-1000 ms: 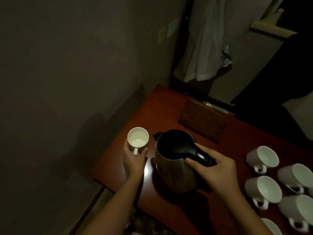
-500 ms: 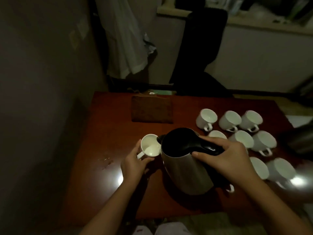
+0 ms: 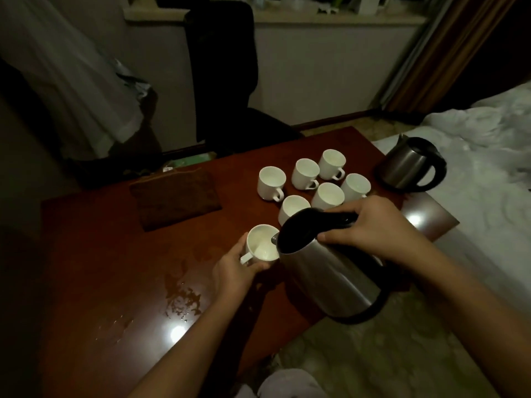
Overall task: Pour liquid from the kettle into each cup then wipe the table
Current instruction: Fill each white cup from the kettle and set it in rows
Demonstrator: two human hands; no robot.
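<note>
Fingers of our right hand (image 3: 370, 228) wrap the black handle of the tilted steel kettle (image 3: 327, 271), spout over the white ceramic cup (image 3: 263, 244) our left hand (image 3: 234, 268) grips; 6 white cups (image 3: 304, 173) wait behind.

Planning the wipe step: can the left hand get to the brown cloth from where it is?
Probably yes, once freed. The left hand now grips a cup; the brown cloth lies just beyond it, with bare table between.
</note>
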